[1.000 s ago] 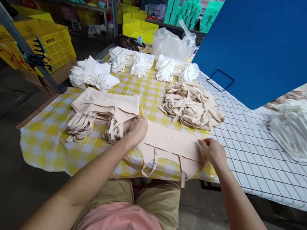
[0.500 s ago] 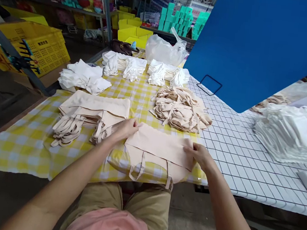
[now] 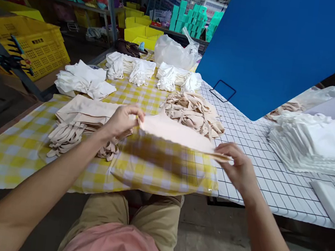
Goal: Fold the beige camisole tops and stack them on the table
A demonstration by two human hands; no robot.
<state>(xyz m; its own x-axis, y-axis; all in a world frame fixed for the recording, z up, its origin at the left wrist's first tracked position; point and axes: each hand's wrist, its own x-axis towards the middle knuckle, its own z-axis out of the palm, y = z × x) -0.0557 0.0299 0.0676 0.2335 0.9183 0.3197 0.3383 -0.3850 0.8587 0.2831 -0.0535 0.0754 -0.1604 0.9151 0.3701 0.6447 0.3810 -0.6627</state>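
A beige strappy camisole top [image 3: 178, 133] is stretched between my two hands, raised off the table. My left hand [image 3: 123, 121] pinches its left corner, and my right hand [image 3: 238, 167] grips the right corner between thumb and fingers. The straps are out of sight behind the cloth. Partly behind my left hand lies a neat stack of beige camisoles [image 3: 79, 110], their straps bunched toward me. A loose heap of beige camisoles [image 3: 192, 110] sits just beyond the held one.
A yellow checked cloth [image 3: 23, 156] covers the table's left side. Folded white tops [image 3: 142, 69] and a plastic bag [image 3: 176, 53] stand at the back. At the right are a white pile [image 3: 321, 140] and a large blue board [image 3: 280, 50]. A yellow crate [image 3: 42, 49] stands left.
Both hands have lifted the camisole from the table edge and tipped it, so its straps no longer show. The right hand has moved a little outward. The view has shifted slightly.
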